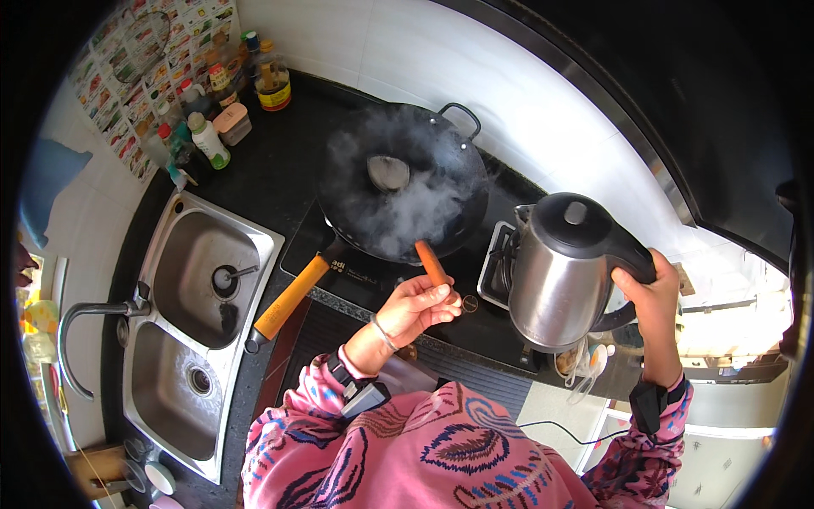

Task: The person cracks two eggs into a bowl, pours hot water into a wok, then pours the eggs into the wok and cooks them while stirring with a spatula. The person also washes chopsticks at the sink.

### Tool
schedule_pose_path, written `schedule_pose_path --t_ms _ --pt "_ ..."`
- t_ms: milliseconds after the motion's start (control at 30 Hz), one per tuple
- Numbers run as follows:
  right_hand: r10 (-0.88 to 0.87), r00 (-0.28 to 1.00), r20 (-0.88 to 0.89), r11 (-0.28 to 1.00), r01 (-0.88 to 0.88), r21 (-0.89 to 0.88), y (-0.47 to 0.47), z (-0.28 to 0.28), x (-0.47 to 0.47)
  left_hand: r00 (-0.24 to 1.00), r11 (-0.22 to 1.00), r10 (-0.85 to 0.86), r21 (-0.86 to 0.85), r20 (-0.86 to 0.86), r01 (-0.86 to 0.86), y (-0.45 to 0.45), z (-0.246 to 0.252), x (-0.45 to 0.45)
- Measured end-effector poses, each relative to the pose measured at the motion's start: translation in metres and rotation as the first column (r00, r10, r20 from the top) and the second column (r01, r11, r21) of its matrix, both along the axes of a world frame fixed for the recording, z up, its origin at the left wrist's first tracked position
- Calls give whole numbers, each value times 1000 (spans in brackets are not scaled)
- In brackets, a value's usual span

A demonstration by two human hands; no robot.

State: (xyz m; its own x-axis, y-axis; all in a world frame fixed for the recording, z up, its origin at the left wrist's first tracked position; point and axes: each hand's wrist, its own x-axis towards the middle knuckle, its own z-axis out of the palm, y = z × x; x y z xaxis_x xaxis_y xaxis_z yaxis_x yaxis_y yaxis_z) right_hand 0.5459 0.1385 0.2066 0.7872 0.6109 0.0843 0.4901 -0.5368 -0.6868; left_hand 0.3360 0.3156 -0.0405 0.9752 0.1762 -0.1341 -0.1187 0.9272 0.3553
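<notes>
Between the thumb and fingers of my left hand (416, 308) is the wooden handle (432, 261) of a utensil whose metal head (388, 174) lies in a black wok (343, 210). Steam or smoke rises from the wok and blurs its contents. The wok's own wooden handle (292, 299) points towards the sink. My right hand (652, 299) grips the black handle of a stainless steel kettle (559, 280), which hangs upright to the right of the wok, over the cooktop's right side.
A double-bowl steel sink (275, 245) with a curved faucet (95, 310) lies on the left. Sauce bottles (273, 83) and a small lidded container (233, 123) stand at the back left. A range hood (661, 127) overhangs the upper right. A burner grate (493, 270) sits beside the kettle.
</notes>
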Motion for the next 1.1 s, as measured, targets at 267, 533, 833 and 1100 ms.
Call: schedule_pose_path --t_ms 267,533,833,1100 --pt "194 949 251 959 -128 -254 47 1 -2 974 932 131 359 -186 -57 2 26 -59" --pt "303 906 296 908 -180 -379 81 1 -6 940 914 236 384 -248 -128 -7 41 -104" --pt "364 851 379 865 -158 -476 99 7 -13 920 878 304 448 -249 -168 -10 40 -132" --pt "394 813 429 844 -135 -519 104 16 -21 921 885 308 427 -239 -185 -9 34 -140"
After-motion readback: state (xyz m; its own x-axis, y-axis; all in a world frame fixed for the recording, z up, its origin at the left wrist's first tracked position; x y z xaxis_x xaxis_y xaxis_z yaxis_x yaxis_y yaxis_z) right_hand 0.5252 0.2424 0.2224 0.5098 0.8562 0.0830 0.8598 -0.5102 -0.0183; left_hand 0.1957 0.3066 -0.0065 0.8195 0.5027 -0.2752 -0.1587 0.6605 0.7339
